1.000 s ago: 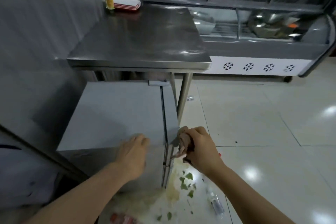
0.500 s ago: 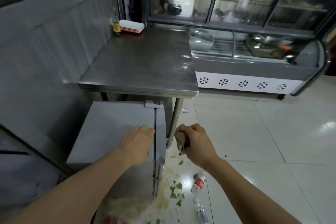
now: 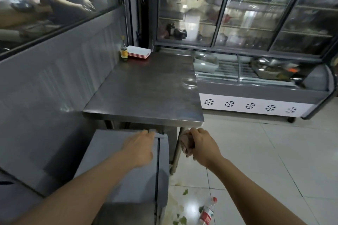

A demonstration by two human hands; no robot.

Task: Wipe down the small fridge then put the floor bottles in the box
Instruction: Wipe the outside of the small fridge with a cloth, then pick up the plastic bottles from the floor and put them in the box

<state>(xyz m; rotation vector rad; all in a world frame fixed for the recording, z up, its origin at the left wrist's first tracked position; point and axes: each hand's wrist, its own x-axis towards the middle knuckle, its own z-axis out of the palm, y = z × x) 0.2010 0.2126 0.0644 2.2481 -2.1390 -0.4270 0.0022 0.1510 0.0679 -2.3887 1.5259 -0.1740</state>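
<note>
Slid farther back along fridge point(image 3: 117, 160) top since half a second ago: left hand point(image 3: 140, 149), fingers flat, pressing smooth grey lid. Right hand point(image 3: 203, 147) fisted round soft, limp brown rag point(image 3: 186, 145), just beside. Clear plastic bottle point(image 3: 206, 213) on tiles: light, slippery; grab mid-body.

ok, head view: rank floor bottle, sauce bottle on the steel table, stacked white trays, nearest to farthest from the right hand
From the right hand, which grips a cloth:
1. Floor bottle, on the tiles below it.
2. Sauce bottle and stacked white trays, side by side at the steel table's far corner; too close to call.
</note>
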